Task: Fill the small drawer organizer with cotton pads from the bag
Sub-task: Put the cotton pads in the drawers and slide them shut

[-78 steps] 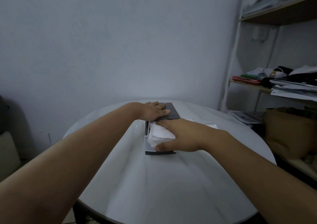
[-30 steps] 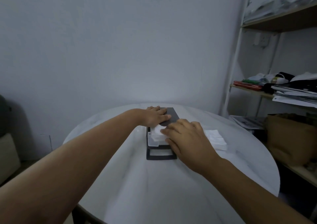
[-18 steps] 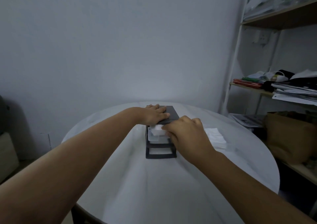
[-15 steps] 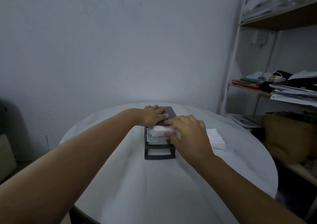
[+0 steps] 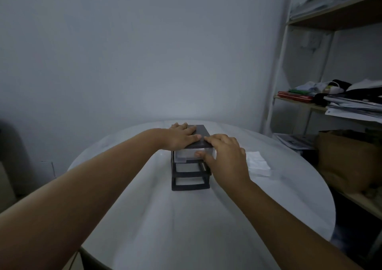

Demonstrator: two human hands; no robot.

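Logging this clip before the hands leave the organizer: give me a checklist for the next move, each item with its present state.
1. Left hand flat on top of the drawer organizer, bracing it: ok.
2. Right hand against the top drawer front: ok.
3. Top drawer fully seated: cannot tell; its clear front looks nearly flush.
4. Pads inside that drawer: cannot tell through the front.
5. Two lower slots filled: not ok, they look empty.
6. Bag of cotton pads within reach on the table: ok.

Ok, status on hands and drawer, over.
Left hand flat on organizer top. Right hand against top drawer, nearly closed. Pads bag right, clear.
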